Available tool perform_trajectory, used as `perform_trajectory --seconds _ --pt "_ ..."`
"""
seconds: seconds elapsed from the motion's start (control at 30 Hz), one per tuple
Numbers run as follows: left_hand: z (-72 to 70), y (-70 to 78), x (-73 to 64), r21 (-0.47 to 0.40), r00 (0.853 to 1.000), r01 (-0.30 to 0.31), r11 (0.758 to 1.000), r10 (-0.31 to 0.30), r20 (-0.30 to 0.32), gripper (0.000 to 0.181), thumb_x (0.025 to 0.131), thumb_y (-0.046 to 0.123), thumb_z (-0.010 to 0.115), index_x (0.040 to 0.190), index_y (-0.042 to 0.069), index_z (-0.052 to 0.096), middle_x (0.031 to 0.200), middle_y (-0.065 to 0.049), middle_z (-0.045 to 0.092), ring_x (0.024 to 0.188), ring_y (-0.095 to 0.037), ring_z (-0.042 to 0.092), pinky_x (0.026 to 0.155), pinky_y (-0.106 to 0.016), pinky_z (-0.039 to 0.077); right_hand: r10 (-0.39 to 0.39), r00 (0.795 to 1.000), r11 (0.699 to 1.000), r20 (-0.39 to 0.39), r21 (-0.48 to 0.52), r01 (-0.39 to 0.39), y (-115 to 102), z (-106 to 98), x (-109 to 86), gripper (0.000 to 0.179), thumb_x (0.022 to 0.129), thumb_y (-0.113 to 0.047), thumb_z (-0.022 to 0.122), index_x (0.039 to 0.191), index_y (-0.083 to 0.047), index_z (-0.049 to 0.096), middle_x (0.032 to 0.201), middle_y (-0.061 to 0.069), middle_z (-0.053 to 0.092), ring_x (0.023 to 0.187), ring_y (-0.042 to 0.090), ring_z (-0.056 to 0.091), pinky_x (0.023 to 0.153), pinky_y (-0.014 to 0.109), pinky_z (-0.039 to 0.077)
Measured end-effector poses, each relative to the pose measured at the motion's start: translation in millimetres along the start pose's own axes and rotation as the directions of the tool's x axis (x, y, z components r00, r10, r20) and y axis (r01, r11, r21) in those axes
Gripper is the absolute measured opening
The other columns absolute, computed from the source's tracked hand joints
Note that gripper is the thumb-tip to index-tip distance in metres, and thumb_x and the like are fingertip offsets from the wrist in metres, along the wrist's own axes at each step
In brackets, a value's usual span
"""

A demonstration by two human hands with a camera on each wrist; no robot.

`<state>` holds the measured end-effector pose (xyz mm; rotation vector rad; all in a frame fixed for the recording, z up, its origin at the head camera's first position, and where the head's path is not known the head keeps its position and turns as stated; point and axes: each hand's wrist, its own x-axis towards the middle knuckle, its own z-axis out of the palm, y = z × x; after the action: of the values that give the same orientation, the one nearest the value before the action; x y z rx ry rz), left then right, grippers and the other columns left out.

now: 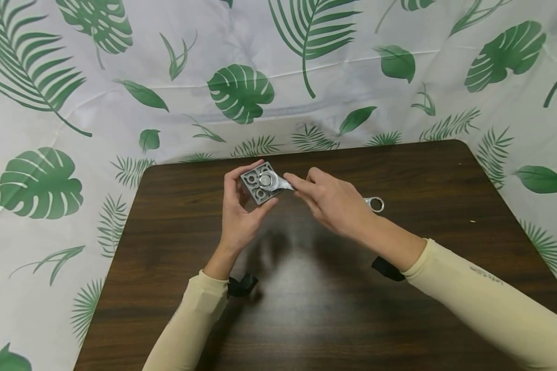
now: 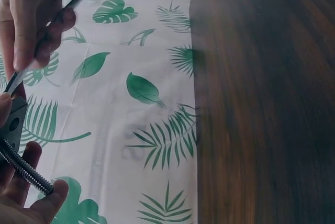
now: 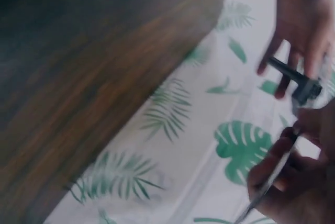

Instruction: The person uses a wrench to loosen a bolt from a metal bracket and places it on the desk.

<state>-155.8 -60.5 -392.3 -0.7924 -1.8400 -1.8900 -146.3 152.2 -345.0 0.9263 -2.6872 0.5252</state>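
My left hand (image 1: 238, 219) grips a grey square metal block (image 1: 254, 189) by its edges, thumb on the near side and fingers on the far side. A bolt's head (image 1: 265, 180) sits on the block's upper face. Its long threaded shank (image 2: 27, 169) sticks out of the other side, close to my left fingertips in the left wrist view. My right hand (image 1: 336, 203) holds a silver wrench (image 1: 285, 184) by its shaft, with one end at the bolt head. The wrench's far ring end (image 1: 377, 204) shows beyond the right hand. Block and wrench are held above the table.
A dark wood-grain table (image 1: 315, 319) lies below both hands. Behind it hangs a white cloth (image 1: 181, 113) printed with green leaves. A tiny pale speck (image 1: 472, 221) lies on the table at the right. Black straps (image 1: 242, 285) show at both wrists.
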Motion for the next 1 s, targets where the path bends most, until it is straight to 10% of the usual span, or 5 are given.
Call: perform_trajectory --seconds 0.17,0.37,0.73,1.0 --pt "-1.4 3.2 1.7 0.011 1.000 0.017 1.000 -0.017 -0.011 0.073 0.074 -0.020 0.074 0.135 -0.005 0.036 0.140 -0.017 0.051 0.115 -0.031 0.057 0.087 -0.034 0.050 0.001 0.994 0.991 0.110 0.132 -0.016 4 -8 4.7 0.056 0.093 0.010 0.051 0.146 -0.005 0.046 0.097 0.008 0.049 0.079 0.019 0.047 0.069 0.032 0.043" --pt "-7.5 -10.0 2.0 0.004 1.000 0.014 1.000 -0.014 -0.015 0.077 0.074 -0.017 0.076 0.137 0.004 0.038 0.142 -0.010 0.052 0.117 -0.031 0.057 0.088 -0.036 0.050 0.066 0.998 0.943 -0.002 0.326 -0.061 12 -9 9.2 0.031 0.093 -0.001 0.065 0.124 -0.004 0.066 0.104 0.006 0.063 0.083 0.018 0.055 0.072 0.034 0.045" --pt "-10.5 -8.5 2.9 -0.005 1.000 0.007 1.000 -0.007 0.025 0.077 0.074 -0.018 0.075 0.138 0.003 0.037 0.143 -0.010 0.050 0.118 -0.032 0.055 0.089 -0.037 0.050 -0.091 0.995 0.991 -0.042 0.091 0.095 30 -6 12.2 0.040 0.093 -0.011 0.068 0.133 -0.018 0.064 0.093 0.003 0.061 0.075 0.017 0.052 0.064 0.033 0.044" --pt "-11.5 -5.8 2.8 -0.031 0.998 0.022 0.999 -0.020 0.068 0.078 0.073 -0.021 0.074 0.137 0.003 0.037 0.142 -0.011 0.052 0.119 -0.031 0.055 0.088 -0.036 0.050 -0.320 0.942 0.947 -0.101 -0.073 0.314 47 -6 21.6 0.035 0.091 -0.005 0.069 0.126 -0.009 0.067 0.093 0.007 0.063 0.078 0.022 0.056 0.067 0.035 0.049"
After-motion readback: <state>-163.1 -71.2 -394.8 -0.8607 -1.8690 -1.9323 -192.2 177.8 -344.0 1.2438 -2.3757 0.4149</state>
